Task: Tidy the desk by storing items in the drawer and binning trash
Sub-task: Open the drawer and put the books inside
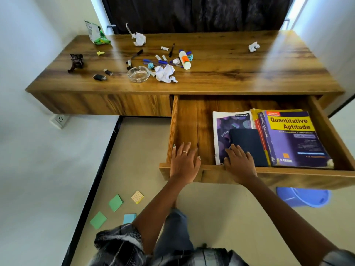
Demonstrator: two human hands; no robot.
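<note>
The wooden drawer [192, 120] is pulled out under the desk [230, 73]. Inside lie a purple notebook [226, 123], a dark blue booklet [249, 143] on top of it, and a thick Quantitative Aptitude book [295, 139]. My left hand [184, 162] reaches flat over the drawer's front rim into its bare left part, fingers straight. My right hand [239, 162] rests flat on the dark blue booklet and the notebook. On the desk lie crumpled paper [165, 73], pens [153, 62], a glue bottle [184, 59], a glass ashtray [138, 74] and snack wrappers [97, 33].
More crumpled paper [139, 38] and another scrap [254, 47] sit on the desk, with small dark items [99, 77] at the left. A blue bin [303, 196] stands on the floor under the drawer. Coloured sticky notes [115, 203] lie on the floor at the left.
</note>
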